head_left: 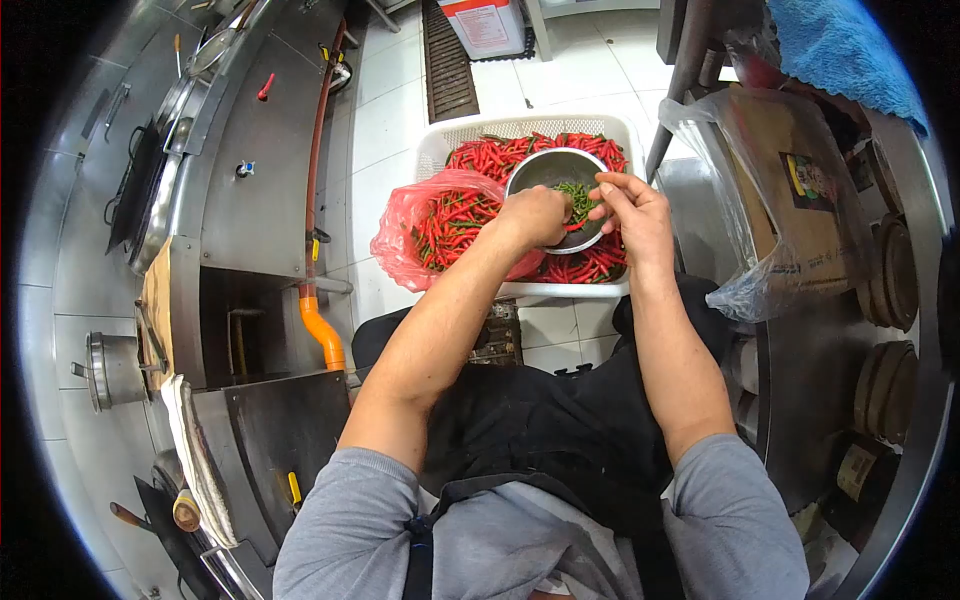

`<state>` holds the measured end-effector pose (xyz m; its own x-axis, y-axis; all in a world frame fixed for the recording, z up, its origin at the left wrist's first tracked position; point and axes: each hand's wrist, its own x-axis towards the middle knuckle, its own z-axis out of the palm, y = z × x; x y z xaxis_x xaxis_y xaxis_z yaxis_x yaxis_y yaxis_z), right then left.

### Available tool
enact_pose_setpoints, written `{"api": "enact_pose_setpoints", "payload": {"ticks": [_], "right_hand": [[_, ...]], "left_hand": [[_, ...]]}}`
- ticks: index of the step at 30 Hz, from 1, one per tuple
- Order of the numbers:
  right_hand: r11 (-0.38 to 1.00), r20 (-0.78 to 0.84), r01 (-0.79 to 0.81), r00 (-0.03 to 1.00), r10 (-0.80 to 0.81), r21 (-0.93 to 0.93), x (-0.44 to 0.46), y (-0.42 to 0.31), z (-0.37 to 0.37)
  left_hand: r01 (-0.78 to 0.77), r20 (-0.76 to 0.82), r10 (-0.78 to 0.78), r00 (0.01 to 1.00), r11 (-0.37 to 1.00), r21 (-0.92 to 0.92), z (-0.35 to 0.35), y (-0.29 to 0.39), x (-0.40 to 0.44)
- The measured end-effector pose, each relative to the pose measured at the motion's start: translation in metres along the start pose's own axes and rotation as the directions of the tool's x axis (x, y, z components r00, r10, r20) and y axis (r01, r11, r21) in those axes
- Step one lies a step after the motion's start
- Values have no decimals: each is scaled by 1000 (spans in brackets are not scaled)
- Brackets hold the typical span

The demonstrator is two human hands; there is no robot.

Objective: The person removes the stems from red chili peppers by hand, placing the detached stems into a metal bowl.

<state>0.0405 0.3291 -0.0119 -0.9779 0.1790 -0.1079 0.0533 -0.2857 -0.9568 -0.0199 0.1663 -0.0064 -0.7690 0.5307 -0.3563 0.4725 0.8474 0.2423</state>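
A metal bowl (530,172) with green chili stems (574,198) inside sits among red chili peppers (500,152) in a white plastic basket (440,140). My left hand (535,216) is closed over the bowl's left side, and a red chili shows at its fingertips. At the bowl's right rim, my right hand (638,215) has its fingers bent toward the thumb; whatever they pinch is too small to make out. A pink plastic bag (395,235) full of red chilies lies open on the left part of the basket, under my left forearm.
Stainless counters (265,150) run along the left, with an orange pipe (320,325) below. On the right, a clear bag (720,180) wraps a cardboard box (780,190) near a metal shelf leg. A floor drain grate (450,70) and a white container (488,28) lie beyond the basket.
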Motion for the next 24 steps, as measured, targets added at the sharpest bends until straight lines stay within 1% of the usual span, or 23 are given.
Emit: {"api": "enact_pose_setpoints", "payload": {"ticks": [2,3,5,6,7,8,9,10,11,12,13,14,15,17,18,20,24], "right_hand": [[1000,-4,7,1000,-7,3,1,-1,0],[1000,0,8,1000,-8,13,2,-1,-1],[1000,-6,7,1000,-6,28,0,-1,-1],[1000,-1,5,1000,-5,15,-1,-2,1],[1000,8,7,1000,-7,1,-2,-2,3],[1000,10,10,1000,-10,4,-3,-3,6],[994,42,45,998,-41,-102,-6,-3,10],[975,77,84,995,-69,-208,-9,-2,12],[937,131,165,983,-130,-307,-10,2,14],[908,164,248,965,-202,-337,-13,5,19],[872,199,328,942,-271,-365,-15,8,22],[895,220,293,949,-227,-338,-18,9,22],[893,222,294,948,-228,-341,-18,10,22],[927,208,183,971,-118,-328,-18,15,22],[926,212,185,970,-119,-330,-18,16,22],[961,212,135,974,-83,-242,-19,17,23],[963,191,137,977,-94,-231,-19,21,27]], "left_hand": [[26,-75,-26,997,1000,-3,-1,-2,-1],[20,-71,-20,997,1000,1,-3,-6,-3],[-41,-247,-23,969,966,-253,-10,-19,-10],[-77,-286,-51,957,905,-418,-16,-22,-13],[-89,-307,-88,948,852,-516,-19,-27,-13],[-42,-184,-171,968,610,-791,-23,-31,-17],[22,-39,-205,978,286,-958,-32,-26,-26],[17,-45,-206,978,287,-958,-33,-26,-31],[-10,-29,-160,987,119,-993,-33,-25,-35],[-27,-21,-111,994,-56,-998,-33,-24,-38],[-31,-24,-109,994,-57,-998,-31,-22,-40],[-37,-25,-116,993,-102,-994,-27,-19,-41],[-43,-25,-123,992,-146,-988,-24,-17,-42],[-51,-31,-119,992,-176,-983,-18,-15,-44],[-48,-25,-130,991,-178,-983,-17,-13,-46],[-56,-26,-154,988,-198,-979,-12,-11,-47],[-77,-36,-167,985,-247,-966,-4,-13,-48]]}}
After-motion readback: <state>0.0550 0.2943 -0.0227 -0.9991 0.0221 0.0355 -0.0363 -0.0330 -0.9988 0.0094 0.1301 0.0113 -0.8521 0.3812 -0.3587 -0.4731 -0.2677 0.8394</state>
